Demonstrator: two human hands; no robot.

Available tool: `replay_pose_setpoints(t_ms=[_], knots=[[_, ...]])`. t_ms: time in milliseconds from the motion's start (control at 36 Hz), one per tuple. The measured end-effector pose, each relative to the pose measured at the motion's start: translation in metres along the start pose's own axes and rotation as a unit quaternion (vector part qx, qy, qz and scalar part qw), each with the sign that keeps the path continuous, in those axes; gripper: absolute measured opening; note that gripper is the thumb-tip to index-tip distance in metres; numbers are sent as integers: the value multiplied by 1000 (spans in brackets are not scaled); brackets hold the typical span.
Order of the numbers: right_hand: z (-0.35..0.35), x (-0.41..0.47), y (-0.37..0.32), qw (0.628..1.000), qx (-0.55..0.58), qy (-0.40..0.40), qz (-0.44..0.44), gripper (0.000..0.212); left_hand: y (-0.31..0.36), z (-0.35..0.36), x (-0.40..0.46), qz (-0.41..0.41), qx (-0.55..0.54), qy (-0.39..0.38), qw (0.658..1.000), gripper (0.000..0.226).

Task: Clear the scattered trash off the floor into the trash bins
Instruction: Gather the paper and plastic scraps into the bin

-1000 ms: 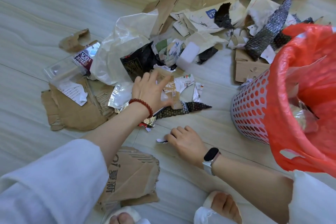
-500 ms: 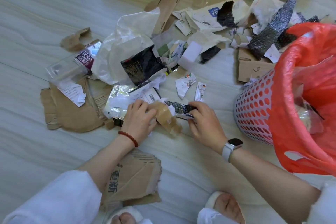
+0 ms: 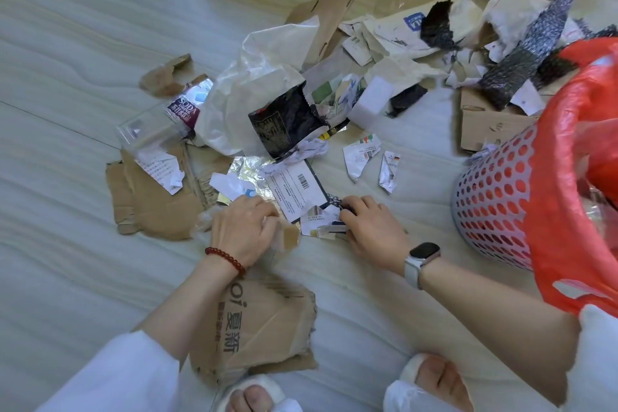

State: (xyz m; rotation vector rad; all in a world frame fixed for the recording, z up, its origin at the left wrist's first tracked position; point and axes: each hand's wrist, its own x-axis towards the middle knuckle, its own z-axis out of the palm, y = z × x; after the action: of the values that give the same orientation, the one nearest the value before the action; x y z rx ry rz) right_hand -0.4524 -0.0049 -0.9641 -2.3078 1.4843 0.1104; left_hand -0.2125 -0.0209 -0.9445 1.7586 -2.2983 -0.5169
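Two hands are seen low over the pale floor (image 3: 67, 177), at the near edge of the scattered trash. The left hand (image 3: 242, 231), with a red bead bracelet (image 3: 225, 259) on the wrist, is curled closed around a brown paper scrap (image 3: 289, 237) and some clear film. The right hand (image 3: 374, 227), with a smartwatch (image 3: 423, 252) on the wrist, is pressed down on small torn paper pieces (image 3: 322, 222); whether these are actually pinched cannot be told. A barcoded label (image 3: 297, 187) lies between the hands, touching foil. Further off, a black wrapper (image 3: 284, 124), a white plastic bag (image 3: 254, 77) and torn cardboard (image 3: 150, 201) remain on the floor. One perforated trash bin (image 3: 495, 204) with a red liner (image 3: 568, 160) stands to the right, near the right hand. A printed cardboard piece (image 3: 257, 328) lies under the left forearm.
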Motion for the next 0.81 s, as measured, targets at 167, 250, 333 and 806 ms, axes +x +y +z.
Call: replay_pose_setpoints(t_ms=[167, 250, 333, 806], knots=[[0, -8, -5, 998, 12, -5, 63, 23, 3, 7, -1, -12, 56, -25, 998, 56], [-8, -11, -3, 992, 56, -42, 108, 24, 1, 10, -5, 8, 62, -40, 997, 42], [-13, -17, 0, 977, 140, -49, 151, 38, 1, 13, -7, 26, 64, -29, 997, 30], [-23, -27, -5, 987, 23, -144, 67, 47, 2, 16, 10, -54, 149, -148, 976, 72]])
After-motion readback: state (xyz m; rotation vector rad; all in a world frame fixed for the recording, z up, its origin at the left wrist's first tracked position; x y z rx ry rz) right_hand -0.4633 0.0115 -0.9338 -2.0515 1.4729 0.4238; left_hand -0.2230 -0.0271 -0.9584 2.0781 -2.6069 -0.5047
